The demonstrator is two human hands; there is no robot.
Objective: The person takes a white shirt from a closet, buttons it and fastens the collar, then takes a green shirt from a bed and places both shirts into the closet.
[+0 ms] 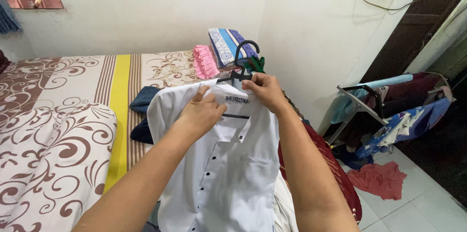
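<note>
A bed (58,130) with a brown-and-cream scrolled cover and a yellow stripe fills the left half of the frame, its near edge running down to the lower left; the wall corner stands in the upper centre, and bare tiled floor (413,207) opens in the lower right. That floor strip is narrow, hemmed by a drying rack (369,100) hung with clothes at the right edge and a red cloth (379,179) lying crumpled on the tiles. In the centre of the frame a white shirt (228,164) with dark buttons hangs on a dark hanger (243,59), whose hook curves up just above both hands. The left hand (202,113) is closed on the shirt's collar at centre, fingers pinching the fabric just left of the neck label. The right hand (265,91) grips the collar and the hanger's neck right beside it, fingertips nearly touching the left hand. The shirt drops from the hands down to the bottom edge. Behind it lie dark blue folded clothes (143,100) on the bed, with a pink ruffled cloth (204,62) and a blue striped pillow (226,44) against the wall.
</note>
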